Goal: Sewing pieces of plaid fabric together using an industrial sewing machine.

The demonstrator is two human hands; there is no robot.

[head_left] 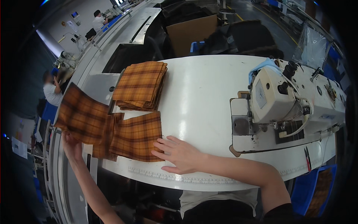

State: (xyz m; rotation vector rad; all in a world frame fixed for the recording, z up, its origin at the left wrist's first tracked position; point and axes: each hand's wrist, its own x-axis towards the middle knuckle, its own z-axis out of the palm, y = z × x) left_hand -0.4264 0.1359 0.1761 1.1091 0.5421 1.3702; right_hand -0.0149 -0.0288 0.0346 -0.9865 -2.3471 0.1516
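Note:
My left hand (72,146) is closed on the lower edge of an orange and brown plaid fabric panel (82,114), which is lifted at the left edge of the table. Most of those fingers are hidden behind the cloth. My right hand (181,154) lies flat with fingers spread, its fingertips on the right edge of another plaid fabric piece (140,136) on the table. Narrower plaid strips (108,140) lie partly under the two pieces. Just beyond sits a stack of plaid panels (140,84), its layers slightly uneven.
A white sewing machine (279,100) with a blue cloth (264,65) on it stands at the right of the white table (201,89). Red-handled snips (308,159) lie near the front edge. At lower right is a blue bin (309,190); dark fabric (250,37) is piled beyond the table.

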